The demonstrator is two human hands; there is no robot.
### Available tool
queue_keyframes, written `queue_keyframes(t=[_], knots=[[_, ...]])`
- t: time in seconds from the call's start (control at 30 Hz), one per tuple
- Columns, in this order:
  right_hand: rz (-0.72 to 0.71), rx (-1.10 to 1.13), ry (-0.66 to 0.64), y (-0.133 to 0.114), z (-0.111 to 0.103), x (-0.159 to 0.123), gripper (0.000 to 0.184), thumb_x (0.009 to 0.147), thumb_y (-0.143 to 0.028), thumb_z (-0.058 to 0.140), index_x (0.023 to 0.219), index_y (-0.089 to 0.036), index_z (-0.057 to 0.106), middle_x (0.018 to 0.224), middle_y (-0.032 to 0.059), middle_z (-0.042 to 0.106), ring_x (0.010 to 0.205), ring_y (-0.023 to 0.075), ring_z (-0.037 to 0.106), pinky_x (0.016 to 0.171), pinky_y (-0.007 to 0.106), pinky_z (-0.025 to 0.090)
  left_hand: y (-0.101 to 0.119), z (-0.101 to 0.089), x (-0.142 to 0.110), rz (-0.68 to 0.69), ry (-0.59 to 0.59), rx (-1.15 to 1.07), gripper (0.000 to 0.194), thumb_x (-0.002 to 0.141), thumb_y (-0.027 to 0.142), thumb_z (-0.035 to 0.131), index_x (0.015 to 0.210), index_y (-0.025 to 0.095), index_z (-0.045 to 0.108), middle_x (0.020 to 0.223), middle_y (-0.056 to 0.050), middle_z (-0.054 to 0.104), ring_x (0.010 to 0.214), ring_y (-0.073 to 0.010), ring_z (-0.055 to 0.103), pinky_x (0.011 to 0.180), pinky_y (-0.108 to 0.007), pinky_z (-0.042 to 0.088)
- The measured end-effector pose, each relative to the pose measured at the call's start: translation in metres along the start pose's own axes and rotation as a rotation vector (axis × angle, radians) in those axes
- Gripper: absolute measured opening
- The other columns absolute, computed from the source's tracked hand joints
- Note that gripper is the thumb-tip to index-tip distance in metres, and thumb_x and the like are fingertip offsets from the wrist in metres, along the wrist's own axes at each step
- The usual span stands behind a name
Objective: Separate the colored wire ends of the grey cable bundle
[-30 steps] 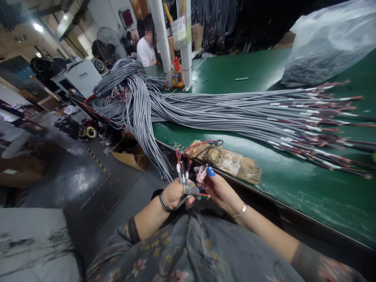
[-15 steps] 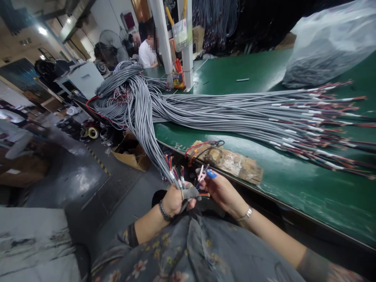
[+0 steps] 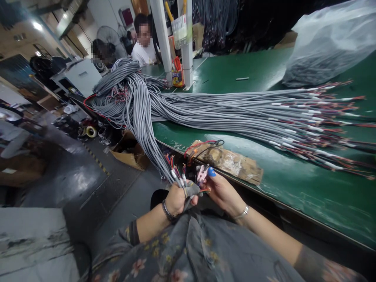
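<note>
My left hand (image 3: 177, 199) is closed around the ends of several grey cables (image 3: 161, 161), low in front of my body. Grey covering wraps its thumb or finger. Short coloured wires fan out past white sleeves at the cable ends, and an orange-tipped wire end (image 3: 205, 190) points right from this grip. Just to the right, my right hand (image 3: 221, 192) pinches a small pale pink clip (image 3: 202, 173). Blue tape covers its thumb. Whether the clip's jaws touch a wire I cannot make out.
A long bundle of grey cables (image 3: 205, 111) lies across the green table (image 3: 293, 203). Near its edge sits a worn board (image 3: 235, 162) with red and black leads. A clear plastic bag (image 3: 331, 47) stands at the back right; a cardboard box (image 3: 129, 152) is below left.
The pink clip has turned in my right hand, which has shifted slightly. My left hand keeps its grip on the cables. A person in the background has raised their head.
</note>
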State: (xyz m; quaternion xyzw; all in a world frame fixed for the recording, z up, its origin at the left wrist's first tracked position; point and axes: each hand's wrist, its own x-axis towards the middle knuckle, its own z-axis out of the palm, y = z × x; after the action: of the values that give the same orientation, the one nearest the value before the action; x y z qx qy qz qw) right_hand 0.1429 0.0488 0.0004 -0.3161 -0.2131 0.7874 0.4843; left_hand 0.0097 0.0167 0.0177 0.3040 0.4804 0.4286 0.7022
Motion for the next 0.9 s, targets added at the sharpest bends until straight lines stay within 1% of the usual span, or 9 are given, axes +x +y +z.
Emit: queue_keyframes(t=[0.13, 0.23, 0.33, 0.47, 0.57, 0.63, 0.77, 0.9], knots=[[0.003, 0.015, -0.008, 0.001, 0.000, 0.000, 0.038, 0.059, -0.055, 0.081, 0.065, -0.020, 0.067, 0.059, -0.0021, 0.057, 0.055, 0.0112, 0.045, 0.053, 0.025, 0.041, 0.000, 0.001, 0.000, -0.021, 0.014, 0.042, 0.043, 0.050, 0.047, 0.081, 0.047, 0.013, 0.054, 0.035, 0.000, 0.051, 0.030, -0.0066, 0.040, 0.036, -0.020, 0.027], [0.052, 0.057, -0.007, 0.001, -0.001, 0.000, 0.038, 0.062, -0.056, 0.078, 0.068, -0.020, 0.067, 0.061, -0.0014, 0.059, 0.055, 0.0119, 0.048, 0.053, 0.025, 0.041, 0.000, 0.000, -0.002, -0.012, 0.014, 0.056, 0.040, 0.051, 0.046, 0.080, 0.047, 0.013, 0.056, 0.037, -0.001, 0.052, 0.032, -0.0070, 0.041, 0.037, -0.021, 0.028], [0.101, 0.091, -0.004, 0.001, -0.002, -0.001, 0.037, 0.067, -0.057, 0.074, 0.074, -0.022, 0.069, 0.068, 0.0004, 0.064, 0.060, 0.0131, 0.053, 0.057, 0.025, 0.044, -0.001, -0.003, -0.006, 0.016, 0.003, 0.066, 0.039, 0.054, 0.045, 0.079, 0.048, 0.013, 0.057, 0.037, -0.001, 0.053, 0.033, -0.0073, 0.041, 0.038, -0.021, 0.029], [0.139, 0.058, -0.064, 0.001, -0.004, -0.002, 0.039, 0.071, -0.060, 0.069, 0.078, -0.022, 0.070, 0.076, 0.0033, 0.067, 0.061, 0.0139, 0.055, 0.058, 0.027, 0.046, 0.000, -0.007, -0.015, 0.054, 0.014, 0.100, 0.039, 0.057, 0.047, 0.077, 0.048, 0.014, 0.057, 0.038, -0.001, 0.052, 0.034, -0.0072, 0.041, 0.040, -0.022, 0.031], [0.095, 0.025, -0.050, 0.000, -0.003, -0.003, 0.035, 0.069, -0.053, 0.074, 0.083, -0.021, 0.071, 0.075, 0.0024, 0.066, 0.062, 0.0138, 0.055, 0.058, 0.027, 0.046, 0.002, -0.005, -0.019, 0.064, 0.031, 0.104, 0.040, 0.056, 0.047, 0.077, 0.047, 0.014, 0.057, 0.038, -0.001, 0.053, 0.035, -0.0073, 0.042, 0.041, -0.022, 0.031], [0.045, -0.002, -0.018, 0.000, -0.002, -0.005, 0.032, 0.066, -0.048, 0.078, 0.081, -0.021, 0.070, 0.071, 0.0003, 0.064, 0.061, 0.0127, 0.053, 0.057, 0.026, 0.045, 0.003, -0.003, -0.018, 0.057, 0.036, 0.103, 0.041, 0.055, 0.048, 0.077, 0.045, 0.014, 0.056, 0.037, -0.001, 0.052, 0.034, -0.0073, 0.041, 0.041, -0.022, 0.031], [0.020, -0.064, -0.016, -0.003, 0.002, -0.008, 0.035, 0.065, -0.051, 0.078, 0.072, -0.018, 0.067, 0.066, -0.0004, 0.061, 0.055, 0.0108, 0.049, 0.054, 0.025, 0.042, 0.003, -0.001, -0.014, 0.049, 0.027, 0.078, 0.040, 0.055, 0.046, 0.078, 0.046, 0.014, 0.057, 0.036, -0.001, 0.051, 0.033, -0.0070, 0.041, 0.039, -0.021, 0.029], [0.011, -0.106, 0.007, -0.005, 0.004, -0.009, 0.035, 0.066, -0.051, 0.077, 0.073, -0.018, 0.067, 0.060, -0.0008, 0.059, 0.054, 0.0119, 0.048, 0.053, 0.025, 0.041, 0.003, 0.000, -0.010, 0.034, 0.027, 0.064, 0.040, 0.054, 0.047, 0.078, 0.048, 0.013, 0.057, 0.036, -0.001, 0.052, 0.032, -0.0068, 0.041, 0.038, -0.021, 0.028]])
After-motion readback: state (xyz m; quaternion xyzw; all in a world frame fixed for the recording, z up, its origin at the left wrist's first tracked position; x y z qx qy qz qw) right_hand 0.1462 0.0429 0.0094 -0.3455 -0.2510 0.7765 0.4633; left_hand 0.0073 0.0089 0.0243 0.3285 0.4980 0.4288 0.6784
